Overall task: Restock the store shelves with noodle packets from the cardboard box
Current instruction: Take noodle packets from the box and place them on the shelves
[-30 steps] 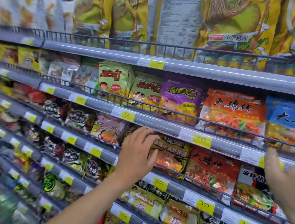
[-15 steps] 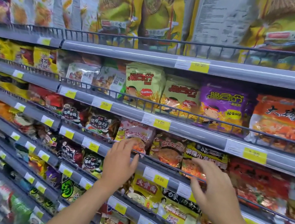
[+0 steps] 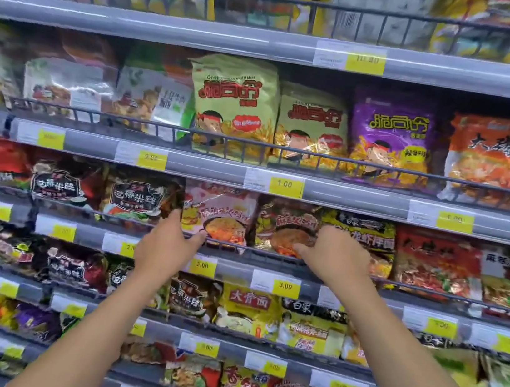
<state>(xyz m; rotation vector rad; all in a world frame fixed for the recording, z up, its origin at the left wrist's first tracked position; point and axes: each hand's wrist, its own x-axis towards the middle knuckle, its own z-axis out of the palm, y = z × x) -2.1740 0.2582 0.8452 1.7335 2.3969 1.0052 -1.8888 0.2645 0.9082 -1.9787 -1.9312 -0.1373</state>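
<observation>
Both my hands reach up to the third shelf (image 3: 270,262) of a noodle rack. My left hand (image 3: 165,243) touches the lower left corner of a pink noodle packet (image 3: 219,213), thumb at its bottom edge and fingers behind its left side. My right hand (image 3: 333,255) rests with its fingers on the lower part of a dark red noodle packet (image 3: 285,222) beside it. Both packets stand upright behind the wire rail. Neither hand plainly grips a packet. The cardboard box is out of view.
Shelves above and below are packed with noodle and snack packets: green packets (image 3: 233,105), a purple packet (image 3: 391,137), an orange packet (image 3: 500,162). Wire rails (image 3: 253,147) and yellow price tags (image 3: 284,184) front each shelf.
The camera has swung left and closer. My right hand came in from the right to the dark red packet; my left hand moved up to the pink packet's corner.
</observation>
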